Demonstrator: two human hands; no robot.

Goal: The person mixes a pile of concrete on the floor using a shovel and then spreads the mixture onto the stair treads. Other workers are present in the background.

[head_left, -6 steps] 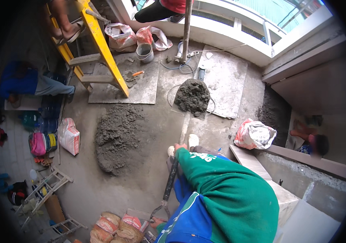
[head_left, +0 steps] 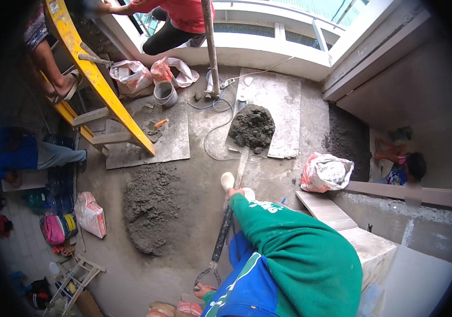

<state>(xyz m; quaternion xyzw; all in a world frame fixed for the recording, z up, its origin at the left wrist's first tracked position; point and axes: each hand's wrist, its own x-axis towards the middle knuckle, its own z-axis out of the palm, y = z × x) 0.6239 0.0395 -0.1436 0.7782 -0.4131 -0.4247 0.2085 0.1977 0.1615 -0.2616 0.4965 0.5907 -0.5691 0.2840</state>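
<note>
The right hand point(head_left: 238, 193) is locked around the shaft of the shovel point(head_left: 222, 232), reaching out from a long green sleeve point(head_left: 300, 248)! Nearer the body, the left hand point(head_left: 203, 290) grips the tool's back end, so both are clamped on the one shovel. Follow that shaft forward, past a pale shoe point(head_left: 227, 181), and there's the far end, stacked with a dark, clumpy heap point(head_left: 252, 127)! That load overlaps the edge of a pale board point(head_left: 286, 100) from this angle; whether the shovel is resting there or lifted, there's no telling.

Swing left, and a larger grey pile point(head_left: 152, 211) spreads across the floor point(head_left: 125, 277). Beyond it, a second board point(head_left: 175, 145) carries an orange-handled trowel point(head_left: 161, 122), with a bucket point(head_left: 165, 94) near its far edge. A cable point(head_left: 206, 145) curls between the two boards. Over on the right sits a red-and-white sack point(head_left: 327, 171), top open. And at the outer edge, a yellow ladder point(head_left: 104, 87) leans across the view, someone's sandalled feet point(head_left: 66, 86) on it, while a person in a red top point(head_left: 191, 18) perches at the window ledge point(head_left: 241, 53).
</note>
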